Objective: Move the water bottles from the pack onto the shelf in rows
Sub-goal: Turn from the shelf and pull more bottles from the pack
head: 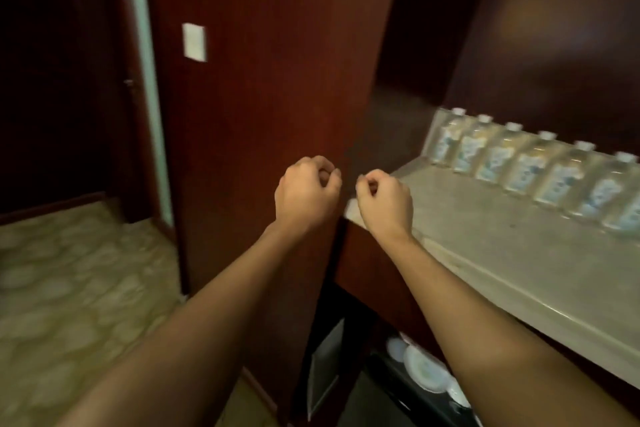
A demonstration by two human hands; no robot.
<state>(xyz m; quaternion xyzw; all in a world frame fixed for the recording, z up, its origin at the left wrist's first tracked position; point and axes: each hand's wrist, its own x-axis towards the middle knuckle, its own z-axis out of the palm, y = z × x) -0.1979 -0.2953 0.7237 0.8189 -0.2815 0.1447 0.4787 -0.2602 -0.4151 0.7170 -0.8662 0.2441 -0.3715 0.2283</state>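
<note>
Plates [424, 371] on the lower level under the shelf. Left hand [304, 192] and right hand [386, 199] raised at the shelf's [491, 253] left corner, fingers curled, both grips closed on nothing. Water bottles [526, 166] stand in one row along the shelf's back edge, caps up. Pack out of view.

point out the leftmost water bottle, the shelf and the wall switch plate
leftmost water bottle [446, 139], head view, on its label
shelf [485, 253], head view, on the bare pale top in front of the bottles
wall switch plate [194, 42], head view, on the middle of the white plate
</note>
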